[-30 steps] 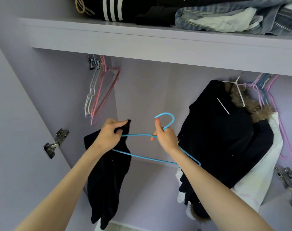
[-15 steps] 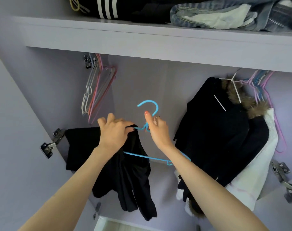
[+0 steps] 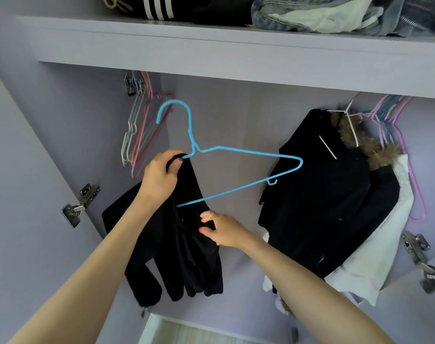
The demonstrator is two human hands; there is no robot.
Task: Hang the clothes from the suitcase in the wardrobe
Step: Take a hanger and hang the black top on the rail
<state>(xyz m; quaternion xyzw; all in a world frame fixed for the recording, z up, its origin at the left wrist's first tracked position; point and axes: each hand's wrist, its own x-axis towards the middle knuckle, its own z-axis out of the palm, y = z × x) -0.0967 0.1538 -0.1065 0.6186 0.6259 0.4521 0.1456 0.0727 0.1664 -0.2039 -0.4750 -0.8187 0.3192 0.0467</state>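
Note:
A blue wire hanger point(image 3: 238, 155) is held up inside the lilac wardrobe, its hook pointing up and its right arm bare. A black garment point(image 3: 186, 252) hangs from its left side. My left hand point(image 3: 159, 178) grips the garment's top together with the hanger just below the hook. My right hand point(image 3: 221, 228) is lower, pinching the black cloth under the hanger's bottom bar. The suitcase is out of view.
Several empty hangers point(image 3: 139, 130) hang at the left of the rail. A black fur-trimmed coat point(image 3: 330, 194) and a white garment point(image 3: 375, 259) hang at the right. The shelf point(image 3: 211, 53) above holds folded clothes. Door hinges point(image 3: 78, 207) flank the opening.
The hanger rose and turned flat toward me. My right hand left the hanger's neck and dropped to the cloth. My left hand moved up to the neck with the garment.

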